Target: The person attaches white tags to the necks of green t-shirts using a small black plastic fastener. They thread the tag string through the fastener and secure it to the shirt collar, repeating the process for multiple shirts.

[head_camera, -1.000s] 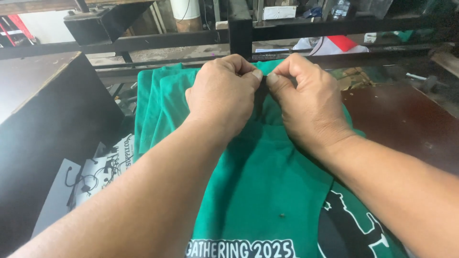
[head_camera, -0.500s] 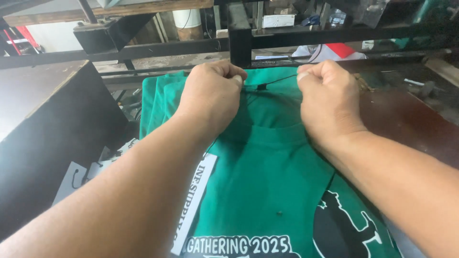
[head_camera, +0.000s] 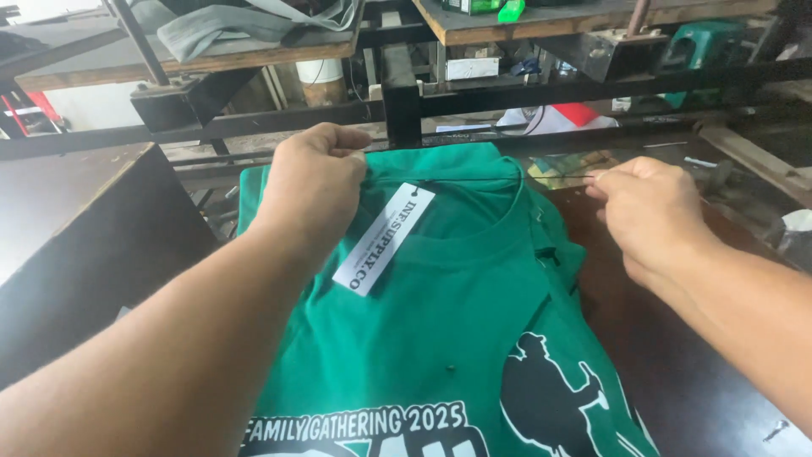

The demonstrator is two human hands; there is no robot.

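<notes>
A dark brown wooden worktable (head_camera: 677, 372) fills the lower right of the view, and a second dark tabletop (head_camera: 68, 220) stands to the left, apart from it. Behind both runs a black metal frame (head_camera: 397, 93) with cluttered wooden shelves (head_camera: 592, 17) above it.

On the worktable lies a stack of folded green cotton T-shirts (head_camera: 440, 338), neck end toward the frame. The top shirt shows white lettering and a black-and-white printed figure (head_camera: 550, 398) near the lower edge of the view.

The left hand (head_camera: 313, 182) rests on the collar area of the top shirt, curled almost into a fist, thumb and forefinger pinched together at the near end of a thin black string (head_camera: 474, 178). The right hand (head_camera: 651, 211) hovers just past the right edge of the stack, above the table, its fingers folded in and the fingertips pinching the other end of the string. The string runs taut and nearly level between the two hands, across the neck opening.

A long white rectangular paper hang tag (head_camera: 385, 239) hangs from the string just beside the left hand and lies slanted on the shirt's chest, below the collar. A small dark speck (head_camera: 450, 369) sits on the fabric lower down.
</notes>
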